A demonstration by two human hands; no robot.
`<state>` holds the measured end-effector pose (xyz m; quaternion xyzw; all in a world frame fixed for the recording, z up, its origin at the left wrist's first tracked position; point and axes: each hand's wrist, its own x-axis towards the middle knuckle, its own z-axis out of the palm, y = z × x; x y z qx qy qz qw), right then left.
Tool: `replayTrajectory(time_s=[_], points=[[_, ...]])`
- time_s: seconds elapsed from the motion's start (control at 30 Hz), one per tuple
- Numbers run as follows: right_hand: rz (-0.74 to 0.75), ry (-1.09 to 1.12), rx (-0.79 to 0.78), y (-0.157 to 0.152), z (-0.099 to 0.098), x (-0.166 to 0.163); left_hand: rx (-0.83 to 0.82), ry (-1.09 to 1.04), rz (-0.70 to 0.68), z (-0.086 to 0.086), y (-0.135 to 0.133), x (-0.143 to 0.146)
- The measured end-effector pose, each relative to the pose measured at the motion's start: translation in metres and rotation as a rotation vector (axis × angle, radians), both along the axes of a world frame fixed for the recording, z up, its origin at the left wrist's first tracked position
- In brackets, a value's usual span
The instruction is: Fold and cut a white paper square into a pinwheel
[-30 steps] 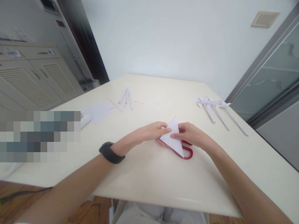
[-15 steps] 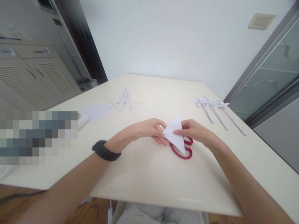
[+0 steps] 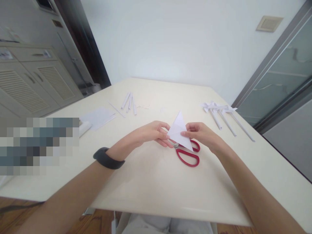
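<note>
A white sheet of paper folded into a triangle [image 3: 179, 130] is held above the table between both hands. My left hand [image 3: 158, 132] pinches its left corner between thumb and fingers, and a black band [image 3: 108, 158] circles that wrist. With the thumb on top and fingers behind, my right hand [image 3: 200, 134] grips the triangle's right side. Beneath the paper lies a pair of scissors with red handles [image 3: 188, 158]; the paper and my left hand hide part of its blades.
Paper pinwheels on sticks [image 3: 220, 112] lie at the right. Several rolled paper tubes [image 3: 130, 102] and small paper scraps [image 3: 143, 106] are at the back left, near a stack of white paper [image 3: 97, 117]. A blurred-out patch [image 3: 36, 146] covers something at the left.
The paper triangle has turned slightly counterclockwise, its top corner now further left and its lower corner higher. More of the scissors shows. Both hands keep their hold.
</note>
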<state>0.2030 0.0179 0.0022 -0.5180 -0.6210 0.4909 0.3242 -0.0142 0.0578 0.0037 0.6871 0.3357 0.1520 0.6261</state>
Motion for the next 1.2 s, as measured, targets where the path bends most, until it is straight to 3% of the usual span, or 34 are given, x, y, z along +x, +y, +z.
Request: replayTrajectory(time_s=[0.33, 0.53, 0.8, 0.93, 1.2], points=[[-0.039, 0.058, 0.104, 0.002, -0.002, -0.003, 0.017, -0.006, 0.025, 0.003, -0.001, 0.000], [-0.087, 0.020, 0.175, 0.001, -0.007, -0.009, 0.024, -0.004, -0.049, 0.001, -0.005, 0.001], [-0.024, -0.022, 0.165, -0.002, -0.002, -0.009, -0.005, -0.012, -0.100, 0.000, -0.005, 0.001], [-0.094, -0.061, 0.206, -0.001, -0.004, -0.008, -0.012, -0.016, -0.098, -0.001, -0.006, 0.002], [-0.017, 0.021, 0.150, -0.002, -0.003, -0.012, -0.007, -0.013, -0.134, -0.003, -0.005, 0.002]])
